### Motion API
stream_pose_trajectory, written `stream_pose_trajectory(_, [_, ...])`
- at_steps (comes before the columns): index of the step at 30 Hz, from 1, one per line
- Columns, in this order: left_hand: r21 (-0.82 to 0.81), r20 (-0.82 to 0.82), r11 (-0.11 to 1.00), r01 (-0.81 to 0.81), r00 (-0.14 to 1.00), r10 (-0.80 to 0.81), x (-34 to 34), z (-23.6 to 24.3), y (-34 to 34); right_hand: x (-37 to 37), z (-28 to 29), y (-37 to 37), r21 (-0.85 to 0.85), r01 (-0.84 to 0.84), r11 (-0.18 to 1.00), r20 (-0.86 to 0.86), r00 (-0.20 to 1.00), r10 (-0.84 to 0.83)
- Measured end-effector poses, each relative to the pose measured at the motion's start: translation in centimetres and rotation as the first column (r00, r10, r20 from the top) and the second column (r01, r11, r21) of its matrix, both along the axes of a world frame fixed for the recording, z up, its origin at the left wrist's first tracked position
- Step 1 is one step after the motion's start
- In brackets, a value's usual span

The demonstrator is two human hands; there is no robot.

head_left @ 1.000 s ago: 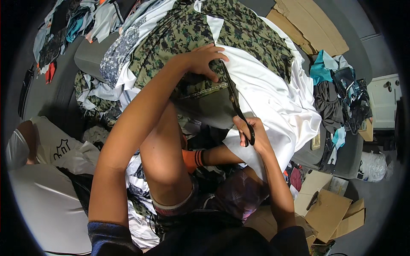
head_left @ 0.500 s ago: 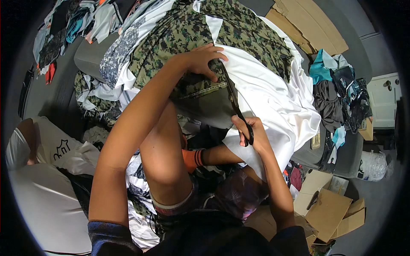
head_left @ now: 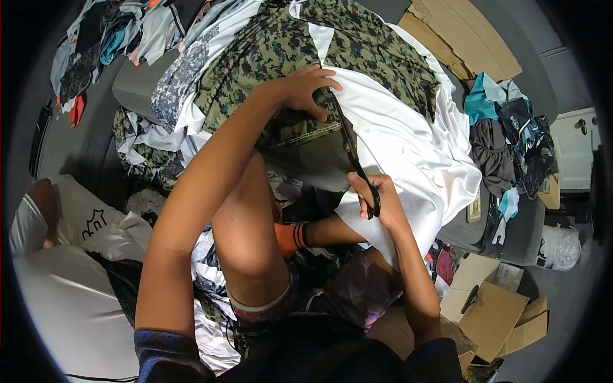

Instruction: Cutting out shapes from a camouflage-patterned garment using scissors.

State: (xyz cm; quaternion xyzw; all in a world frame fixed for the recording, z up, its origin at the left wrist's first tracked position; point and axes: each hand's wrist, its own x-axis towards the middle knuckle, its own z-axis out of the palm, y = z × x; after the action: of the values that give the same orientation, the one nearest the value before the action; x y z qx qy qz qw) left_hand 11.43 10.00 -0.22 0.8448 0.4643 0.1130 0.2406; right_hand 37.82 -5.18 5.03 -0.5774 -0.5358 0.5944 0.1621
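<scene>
One splayed left hand (head_left: 305,90) touches camouflage cloth (head_left: 258,75); the right hand (head_left: 385,201) grips scissors (head_left: 351,148) along its edge.

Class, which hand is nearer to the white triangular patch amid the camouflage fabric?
Left. The left hand rests on the camouflage fabric, just below the white patch in the picture; the right hand, holding black scissors, is much farther below it, to the right.

This looks like a textile workroom — whether within a home, I cannot tell. Green-and-black camouflage cloth (head_left: 255,73) spreads across the upper centre beside long black scissors (head_left: 351,147); mixed grey, black and teal fabric pieces (head_left: 115,35) heap at upper left — open brown cardboard boxes (head_left: 493,316) sit lower right.
</scene>
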Motion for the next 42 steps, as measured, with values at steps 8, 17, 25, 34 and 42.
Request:
stream_pose_trajectory(8, [-0.010, 0.001, 1.000, -0.014, 1.000, 0.014, 0.0, 0.3, -0.2, 0.0, 0.1, 0.0, -0.020, 0.010, 1.000, 0.015, 1.000, -0.009])
stream_pose_trajectory(17, [0.021, 0.018, 1.000, 0.018, 1.000, -0.019, 0.0, 0.5, -0.3, 0.0, 0.3, -0.2, -0.003, -0.002, 1.000, -0.003, 1.000, 0.002])
stream_pose_trajectory(25, [0.020, 0.023, 1.000, 0.011, 1.000, -0.012, -0.1, 0.7, -0.4, -0.3, 0.2, -0.4, 0.003, 0.014, 1.000, -0.008, 1.000, -0.014])
stream_pose_trajectory(34, [0.025, 0.005, 1.000, 0.005, 1.000, -0.005, 0.0, 0.7, -0.4, -0.2, 0.0, -0.4, -0.008, 0.037, 0.999, -0.018, 0.999, -0.037])
stream_pose_trajectory(42, [0.014, 0.050, 0.999, 0.031, 0.998, -0.032, -0.1, 0.8, -0.5, 0.7, -1.8, -2.0, -0.041, 0.052, 0.998, -0.124, 0.991, -0.057])
